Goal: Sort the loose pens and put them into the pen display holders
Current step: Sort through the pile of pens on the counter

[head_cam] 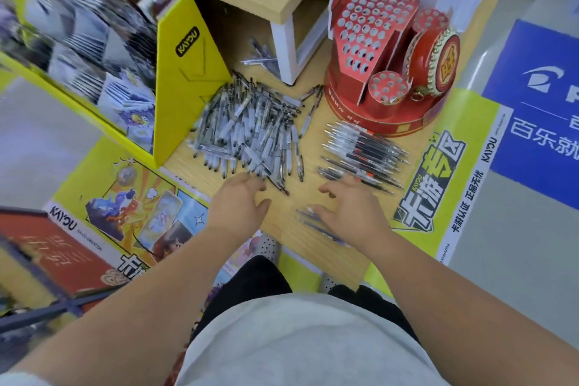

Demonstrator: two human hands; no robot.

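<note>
A big heap of loose grey and black pens lies on the wooden shelf. To its right a neat row of dark pens with red bands lies side by side. A red display holder full of round holes stands behind them, with a smaller round holder at its front. My left hand hovers with relaxed fingers at the heap's near edge and holds nothing. My right hand is spread flat, its fingers over a few bluish pens near the shelf's front.
A yellow card display box stands at the left, its side close to the heap. A raised wooden shelf on a white leg stands behind, with a few more pens beside the leg. Yellow printed edging borders the shelf.
</note>
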